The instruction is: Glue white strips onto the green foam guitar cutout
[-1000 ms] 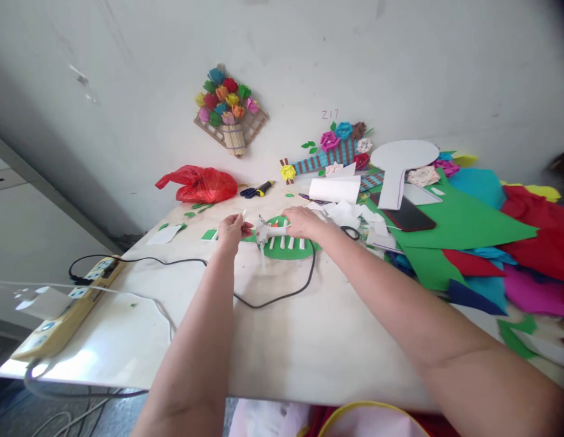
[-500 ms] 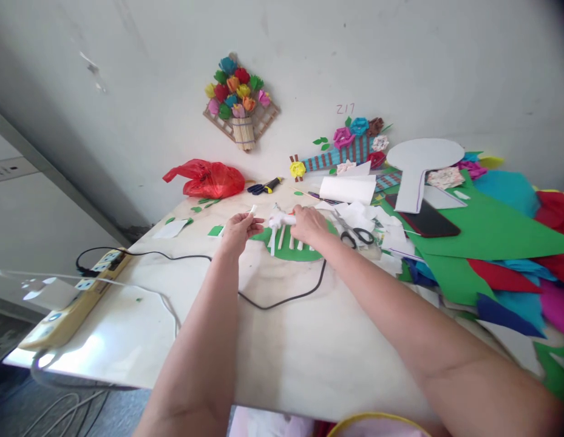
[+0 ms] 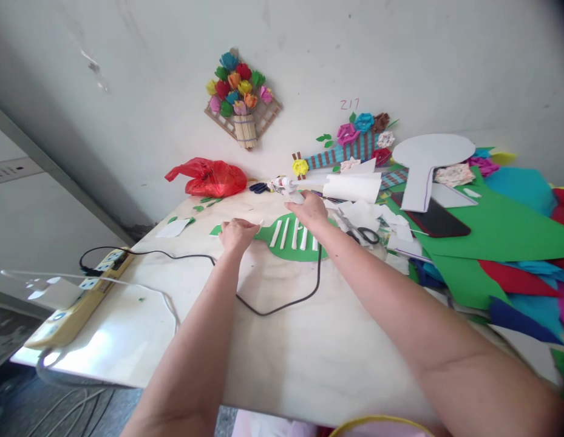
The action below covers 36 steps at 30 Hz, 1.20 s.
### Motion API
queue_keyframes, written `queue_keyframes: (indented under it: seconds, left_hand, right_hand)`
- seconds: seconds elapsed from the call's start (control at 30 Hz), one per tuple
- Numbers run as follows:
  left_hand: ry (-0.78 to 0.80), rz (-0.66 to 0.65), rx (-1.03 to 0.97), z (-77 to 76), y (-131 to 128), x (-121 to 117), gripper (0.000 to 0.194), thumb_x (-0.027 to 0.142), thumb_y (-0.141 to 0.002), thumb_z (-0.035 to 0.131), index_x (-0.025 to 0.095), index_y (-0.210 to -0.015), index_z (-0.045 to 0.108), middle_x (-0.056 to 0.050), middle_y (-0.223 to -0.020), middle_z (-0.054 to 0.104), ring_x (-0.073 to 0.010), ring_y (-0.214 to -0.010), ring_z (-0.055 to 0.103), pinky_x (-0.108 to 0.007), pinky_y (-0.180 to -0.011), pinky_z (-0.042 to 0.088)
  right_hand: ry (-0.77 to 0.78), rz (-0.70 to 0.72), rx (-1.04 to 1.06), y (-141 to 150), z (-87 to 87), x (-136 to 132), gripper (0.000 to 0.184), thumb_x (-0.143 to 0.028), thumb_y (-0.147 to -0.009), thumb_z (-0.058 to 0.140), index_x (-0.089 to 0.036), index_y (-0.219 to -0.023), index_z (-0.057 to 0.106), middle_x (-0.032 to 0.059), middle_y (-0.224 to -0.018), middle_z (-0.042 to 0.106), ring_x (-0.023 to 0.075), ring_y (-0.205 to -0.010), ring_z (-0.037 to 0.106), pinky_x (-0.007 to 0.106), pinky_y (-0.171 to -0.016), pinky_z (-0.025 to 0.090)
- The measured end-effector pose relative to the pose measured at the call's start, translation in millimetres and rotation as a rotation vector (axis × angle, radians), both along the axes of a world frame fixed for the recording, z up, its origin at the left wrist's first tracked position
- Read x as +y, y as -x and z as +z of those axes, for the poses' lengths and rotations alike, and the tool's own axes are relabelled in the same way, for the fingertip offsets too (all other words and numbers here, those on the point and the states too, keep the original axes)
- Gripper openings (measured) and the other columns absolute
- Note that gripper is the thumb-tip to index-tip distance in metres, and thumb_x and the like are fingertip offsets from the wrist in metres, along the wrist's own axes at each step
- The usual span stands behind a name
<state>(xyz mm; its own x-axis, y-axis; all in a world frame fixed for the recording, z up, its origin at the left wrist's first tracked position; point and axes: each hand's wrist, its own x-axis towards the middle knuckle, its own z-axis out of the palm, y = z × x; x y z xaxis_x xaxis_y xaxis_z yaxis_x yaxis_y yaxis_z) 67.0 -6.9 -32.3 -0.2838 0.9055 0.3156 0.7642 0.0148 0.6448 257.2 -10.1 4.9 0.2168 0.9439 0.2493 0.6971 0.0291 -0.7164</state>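
Note:
My right hand (image 3: 311,209) is wrapped round the handle of a white hot glue gun (image 3: 292,192), raised above the back of a green paddle-shaped cutout (image 3: 286,254). Several white paper strips (image 3: 294,233) lie side by side across the cutout's round part. Over its narrow neck, my left hand (image 3: 238,235) pinches a small white paper strip, and only one end of it shows by the fingertips. The gun's black cord (image 3: 288,303) loops across the table in front of the cutout.
Black scissors (image 3: 367,235) lie right of the cutout among white scraps. Further right are a dark phone (image 3: 430,217), a white paddle-shaped cutout (image 3: 434,149) and coloured sheets. A red plastic bag (image 3: 209,178) stands at back left, a power strip (image 3: 76,300) along the left edge.
My right hand has lifted the glue gun up and away from the cutout, uncovering the strips. My left hand has lowered its paper strip onto the neck. The view has shifted slightly right.

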Motion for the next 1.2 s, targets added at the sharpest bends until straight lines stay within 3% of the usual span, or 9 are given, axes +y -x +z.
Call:
queue_keyframes:
  seconds: [0.23,0.57,0.83,1.2]
  left_hand:
    - [0.096,0.102,0.199,-3.3,-11,-3,0.013,0.038,-0.055,0.063,0.026,-0.059,0.066,-0.003,-0.098,0.063,-0.0306,-0.103,0.039,-0.044,-0.086,0.029]
    - [0.138,0.052,0.285,-2.6,-11,-3,0.013,0.037,-0.055,0.060,0.025,-0.056,0.064,-0.004,-0.098,0.062,-0.0332,-0.104,0.038,-0.044,-0.081,0.032]
    - [-0.037,0.014,0.431,-1.4,-14,-7,0.014,0.035,-0.060,0.059,0.023,-0.056,0.064,-0.005,-0.094,0.063,-0.0299,-0.100,0.042,-0.044,-0.082,0.029]
    - [0.088,0.049,0.380,-0.3,-18,-6,0.014,0.037,-0.057,0.060,0.024,-0.059,0.065,-0.003,-0.095,0.063,-0.0299,-0.102,0.041,-0.043,-0.082,0.031]
  right_hand:
    - [-0.074,-0.068,0.154,-7,-10.4,6,0.033,-0.044,-0.064,0.054,-0.019,-0.084,0.059,0.0057,-0.082,0.064,0.0227,-0.080,0.059,0.032,-0.071,0.042]
    - [-0.094,-0.029,0.175,-7,-12.6,5,0.033,-0.042,-0.061,0.057,-0.018,-0.084,0.060,0.0055,-0.081,0.063,0.0228,-0.080,0.059,0.033,-0.072,0.043]
    - [-0.110,0.016,0.201,-2,-11.9,1,0.031,-0.041,-0.061,0.058,-0.017,-0.082,0.060,0.0052,-0.081,0.063,0.0213,-0.080,0.059,0.031,-0.072,0.043]
    - [-0.171,0.035,0.237,-3,-14.7,2,0.032,-0.045,-0.061,0.059,-0.018,-0.078,0.060,0.0031,-0.075,0.062,0.0197,-0.075,0.058,0.031,-0.070,0.043]
